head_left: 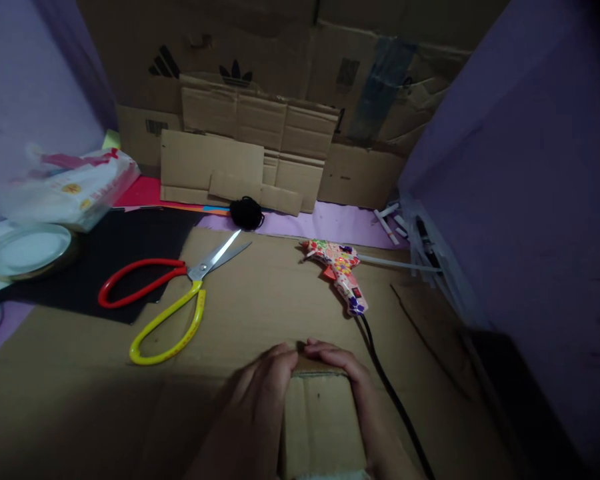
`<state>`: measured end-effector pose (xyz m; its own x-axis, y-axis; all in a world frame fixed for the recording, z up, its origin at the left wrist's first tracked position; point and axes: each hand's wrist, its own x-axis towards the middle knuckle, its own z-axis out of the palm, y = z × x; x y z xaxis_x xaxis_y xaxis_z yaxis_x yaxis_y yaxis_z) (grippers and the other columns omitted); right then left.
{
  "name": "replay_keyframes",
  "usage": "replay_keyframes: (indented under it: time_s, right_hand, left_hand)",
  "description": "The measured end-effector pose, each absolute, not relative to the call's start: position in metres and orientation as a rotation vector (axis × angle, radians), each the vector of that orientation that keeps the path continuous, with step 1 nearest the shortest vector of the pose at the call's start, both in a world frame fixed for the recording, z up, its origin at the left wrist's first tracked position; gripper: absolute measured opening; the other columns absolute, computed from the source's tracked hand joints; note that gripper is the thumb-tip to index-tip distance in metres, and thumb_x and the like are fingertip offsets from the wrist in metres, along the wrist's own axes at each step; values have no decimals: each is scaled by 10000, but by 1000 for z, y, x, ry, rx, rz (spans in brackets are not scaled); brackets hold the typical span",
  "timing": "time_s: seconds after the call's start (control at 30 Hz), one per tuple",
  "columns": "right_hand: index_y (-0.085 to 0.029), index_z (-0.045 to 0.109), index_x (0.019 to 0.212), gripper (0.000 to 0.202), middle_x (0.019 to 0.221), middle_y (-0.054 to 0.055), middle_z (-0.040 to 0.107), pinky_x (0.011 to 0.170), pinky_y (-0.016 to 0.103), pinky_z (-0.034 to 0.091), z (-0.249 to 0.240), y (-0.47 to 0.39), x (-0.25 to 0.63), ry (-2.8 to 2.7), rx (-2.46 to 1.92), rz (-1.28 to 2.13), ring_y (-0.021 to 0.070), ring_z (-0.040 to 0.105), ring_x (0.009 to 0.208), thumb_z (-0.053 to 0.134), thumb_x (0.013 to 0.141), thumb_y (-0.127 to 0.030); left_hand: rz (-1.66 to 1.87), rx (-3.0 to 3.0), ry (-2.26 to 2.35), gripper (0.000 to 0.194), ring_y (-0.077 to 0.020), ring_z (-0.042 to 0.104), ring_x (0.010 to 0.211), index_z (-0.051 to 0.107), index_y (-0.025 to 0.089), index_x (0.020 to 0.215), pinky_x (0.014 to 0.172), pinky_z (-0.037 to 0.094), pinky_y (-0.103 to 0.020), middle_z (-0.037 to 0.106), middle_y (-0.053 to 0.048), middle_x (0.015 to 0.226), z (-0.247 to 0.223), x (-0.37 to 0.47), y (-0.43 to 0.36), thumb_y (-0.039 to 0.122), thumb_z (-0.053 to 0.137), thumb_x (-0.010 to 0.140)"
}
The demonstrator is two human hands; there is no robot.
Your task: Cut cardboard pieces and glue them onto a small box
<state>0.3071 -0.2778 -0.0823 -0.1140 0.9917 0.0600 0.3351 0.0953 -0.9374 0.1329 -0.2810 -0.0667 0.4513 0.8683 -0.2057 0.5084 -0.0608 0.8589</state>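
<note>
Between my two hands is a small cardboard box [325, 423], low in the view at the centre. My left hand [265, 383] presses along its left side, fingertips curled over the far top edge. On the right side my right hand [347, 370] wraps the box the same way, its fingers reaching over the far end. Beyond the hands lies a flower-patterned glue gun [337, 267], a glue stick in its back and its black cord trailing toward me. Scissors [195, 273] with one red and one yellow handle rest with blades apart to the left.
A ball of black yarn [247, 213] sits before the cardboard pieces [213, 163] leaning at the back. Black paper [145, 233], a roll of tape [27, 250] and a plastic packet [90, 183] are at left. Glue sticks [420, 267] and white chalk-like sticks [387, 227] lie at right.
</note>
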Motion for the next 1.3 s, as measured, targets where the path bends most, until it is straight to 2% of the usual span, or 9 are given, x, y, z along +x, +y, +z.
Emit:
replay_keyframes:
  time_s: [0.1, 0.23, 0.4, 0.53, 0.73, 0.87, 1.07, 1.2, 1.3]
  right_hand:
    - [-341, 613, 1090, 247, 1049, 34, 684, 981, 490, 449, -87, -284, 309, -1540, -1361, 1040, 259, 596, 1095, 558, 859, -275]
    - [-320, 546, 1195, 407, 1154, 55, 631, 980, 472, 455, -99, -291, 312, -1501, -1252, 1011, 278, 559, 1136, 630, 798, -363]
    - [-324, 520, 1192, 349, 1139, 42, 630, 968, 445, 465, -112, -289, 311, -1530, -1103, 918, 254, 579, 1102, 518, 857, -424]
    - [-326, 489, 1212, 502, 1136, 37, 624, 970, 452, 462, -112, -288, 309, -1554, -1077, 825, 286, 585, 1089, 621, 759, -495]
    - [-346, 426, 1259, 736, 1179, 38, 596, 992, 470, 444, -104, -289, 307, -1630, -1081, 834, 321, 561, 1114, 765, 613, -441]
    - [-355, 404, 1278, 753, 1208, 36, 574, 1015, 470, 422, -104, -290, 305, -1605, -1069, 870, 320, 530, 1152, 755, 619, -453]
    - [-360, 422, 1267, 704, 1208, 36, 567, 1018, 472, 415, -109, -289, 302, -1554, -1024, 900, 312, 534, 1141, 694, 648, -557]
    - [-354, 394, 1284, 757, 1227, 56, 542, 1010, 494, 407, -98, -291, 300, -1559, -1037, 902, 333, 504, 1165, 722, 628, -545]
    - [-328, 342, 1323, 797, 1285, 87, 476, 1025, 484, 379, -80, -296, 300, -1616, -1102, 991, 336, 446, 1218, 729, 651, -516]
  left_hand:
    - [478, 1731, 1185, 757, -377, 390, 1253, 366, 292, 1363, 1047, 330, -506, 451, -64, 1384, -67, 133, -281, 150, 552, 642]
    - [519, 1750, 1188, 700, -355, 419, 1233, 382, 261, 1335, 1023, 359, -517, 470, -85, 1354, -64, 133, -281, 133, 529, 662]
    - [557, 1775, 1186, 686, -349, 439, 1210, 395, 226, 1298, 1002, 379, -534, 489, -111, 1319, -62, 134, -281, 170, 582, 640]
    - [559, 1792, 1164, 738, -370, 438, 1203, 389, 230, 1300, 991, 387, -542, 482, -116, 1326, -67, 132, -280, 223, 633, 604]
    - [546, 1812, 1126, 772, -379, 431, 1211, 368, 258, 1328, 999, 374, -553, 466, -112, 1350, -78, 130, -280, 230, 629, 602]
    - [546, 1821, 1114, 831, -396, 425, 1213, 357, 270, 1347, 997, 381, -559, 459, -110, 1360, -81, 129, -280, 226, 642, 568]
    - [554, 1824, 1128, 851, -390, 422, 1224, 325, 294, 1370, 1005, 367, -565, 461, -103, 1362, -82, 128, -282, 205, 624, 578]
    - [565, 1827, 1143, 910, -384, 408, 1241, 269, 273, 1395, 1001, 381, -541, 436, -110, 1385, -79, 130, -284, 184, 616, 559]
    - [593, 1834, 1174, 855, -345, 438, 1227, 245, 254, 1402, 997, 391, -507, 449, -118, 1368, -75, 132, -287, 136, 542, 609]
